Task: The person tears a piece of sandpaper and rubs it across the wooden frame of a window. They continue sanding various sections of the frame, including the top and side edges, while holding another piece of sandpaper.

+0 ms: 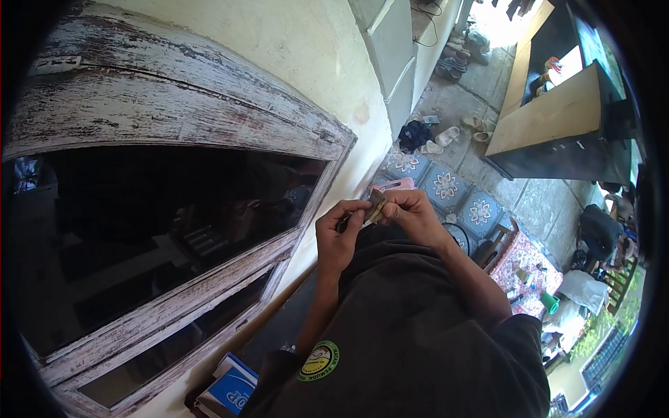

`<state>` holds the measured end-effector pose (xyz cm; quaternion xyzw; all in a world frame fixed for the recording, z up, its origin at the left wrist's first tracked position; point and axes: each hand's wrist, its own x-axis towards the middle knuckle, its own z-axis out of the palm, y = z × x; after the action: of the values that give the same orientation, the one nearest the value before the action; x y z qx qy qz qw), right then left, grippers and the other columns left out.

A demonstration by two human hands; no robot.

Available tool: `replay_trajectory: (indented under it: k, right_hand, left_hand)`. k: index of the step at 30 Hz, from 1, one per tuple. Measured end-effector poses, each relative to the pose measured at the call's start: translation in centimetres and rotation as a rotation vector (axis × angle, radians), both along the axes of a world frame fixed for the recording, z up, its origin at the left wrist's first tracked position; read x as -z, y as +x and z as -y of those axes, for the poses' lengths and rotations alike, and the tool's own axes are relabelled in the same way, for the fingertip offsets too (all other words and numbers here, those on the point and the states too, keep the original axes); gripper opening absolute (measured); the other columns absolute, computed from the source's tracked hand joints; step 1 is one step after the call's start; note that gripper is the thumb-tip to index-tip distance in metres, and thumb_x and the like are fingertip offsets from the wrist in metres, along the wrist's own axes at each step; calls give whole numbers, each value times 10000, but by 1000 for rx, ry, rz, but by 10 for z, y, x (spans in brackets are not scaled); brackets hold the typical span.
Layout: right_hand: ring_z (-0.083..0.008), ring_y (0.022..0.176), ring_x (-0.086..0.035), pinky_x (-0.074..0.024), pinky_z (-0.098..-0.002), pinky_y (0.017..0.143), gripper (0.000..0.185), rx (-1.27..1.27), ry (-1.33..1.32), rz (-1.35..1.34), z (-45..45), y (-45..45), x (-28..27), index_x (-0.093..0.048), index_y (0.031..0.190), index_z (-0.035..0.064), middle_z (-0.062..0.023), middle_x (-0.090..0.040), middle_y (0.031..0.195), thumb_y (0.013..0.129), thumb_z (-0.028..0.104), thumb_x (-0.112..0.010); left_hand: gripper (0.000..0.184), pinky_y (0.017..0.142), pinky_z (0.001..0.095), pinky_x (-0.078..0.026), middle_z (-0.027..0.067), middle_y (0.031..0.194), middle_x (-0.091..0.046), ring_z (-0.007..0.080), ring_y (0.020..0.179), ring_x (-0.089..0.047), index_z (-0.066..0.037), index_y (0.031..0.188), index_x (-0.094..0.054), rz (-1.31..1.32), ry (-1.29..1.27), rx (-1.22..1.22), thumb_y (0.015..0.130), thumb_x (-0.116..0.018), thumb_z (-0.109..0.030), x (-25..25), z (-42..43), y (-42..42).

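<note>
Biggest thing here is the weathered window frame [202, 111], flaking paint, dark glass, one end lost in the lens's black rim. Then the cabinet [547, 129] top right, partly cut off. The bench [513, 259] has a patterned cloth and small stuff I can't make out. Dark shirt [418, 334] fills the bottom. Blue-and-white box [231, 387] is half hidden, I only get "OR". Left hand [339, 233] and right hand [412, 213] both have a closed fingertip grip on one little brown piece, covering a pink item [398, 184] behind. Green cup [550, 302] on the bench, can't see inside. Round badge [318, 361]: "PEMUDA" readable. Smallest is that brown piece [377, 200], between the hands at the chest; fingers hide much of it.
</note>
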<state>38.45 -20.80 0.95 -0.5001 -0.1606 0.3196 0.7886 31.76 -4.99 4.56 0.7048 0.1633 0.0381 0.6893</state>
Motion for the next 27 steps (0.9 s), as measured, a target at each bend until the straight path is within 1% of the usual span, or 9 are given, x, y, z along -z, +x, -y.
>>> replay_trajectory:
  k: [3,9,12,15,17,23,25,26,27]
  right_hand:
    - [-62,689,-513,-423,-233,638,304,2,-34,6,-5,3,-7,-635,824,-3,0,-584,721,921,282,-589]
    - [-66,685,-504,-418,-237,632,316,-85,-34,11,-22,3,-19,-593,781,-5,1,-570,722,922,278,-589]
    - [-68,692,-508,-421,-234,641,343,-98,50,-48,-31,0,-16,-588,778,5,4,-574,729,932,310,-568]
    - [-69,695,-512,-423,-230,646,363,-76,158,-119,-40,-4,-9,-592,779,19,9,-577,729,935,345,-556]
    - [-68,696,-514,-422,-227,647,369,-63,192,-137,-43,-8,-5,-597,782,27,11,-579,730,934,360,-553]
    - [-55,705,-514,-417,-219,645,319,-93,-10,-120,-53,-19,7,-627,863,32,24,-583,736,924,342,-580]
    - [-100,723,-548,-442,-243,669,287,-42,-317,-103,-58,-23,3,-634,925,21,-9,-599,745,873,303,-653]
    - [-100,723,-548,-442,-243,669,287,-33,-318,-100,-62,-25,-3,-634,925,21,-9,-599,745,873,303,-653]
    - [-145,727,-570,-458,-272,682,298,168,-385,172,-67,-26,-16,-632,949,15,-36,-605,748,836,285,-687]
  left_hand:
    - [185,676,188,-416,39,869,-646,51,761,-561,-2,990,-630,-85,-47,95,883,-626,-153,-5,-11,-1]
    - [267,679,193,-421,41,786,-663,58,754,-589,-11,1011,-596,-102,-14,240,862,-678,-217,-4,-32,-3]
    - [261,676,191,-419,36,772,-664,55,749,-590,-24,996,-581,-111,-177,241,860,-682,-223,-2,-41,-3]
    - [230,648,189,-409,23,748,-646,46,694,-565,-25,989,-580,-98,-202,252,889,-646,-220,-5,-50,-2]
    - [180,554,183,-369,-11,686,-592,27,589,-493,-39,944,-580,-82,-249,130,919,-602,-216,4,-56,-3]
    - [178,440,186,-261,-55,649,-508,7,499,-370,-93,797,-566,-150,-589,-219,924,-594,-214,6,-61,0]
    - [169,463,185,-296,-45,664,-531,12,519,-404,-81,792,-574,-122,-513,-199,907,-620,-196,10,-66,-5]
    - [163,486,184,-331,-34,679,-555,17,538,-438,-69,787,-582,-97,-438,-182,890,-647,-178,14,-68,-7]
    - [163,486,184,-331,-34,679,-555,17,538,-438,-69,787,-582,-97,-441,-173,890,-647,-178,17,-70,-9]
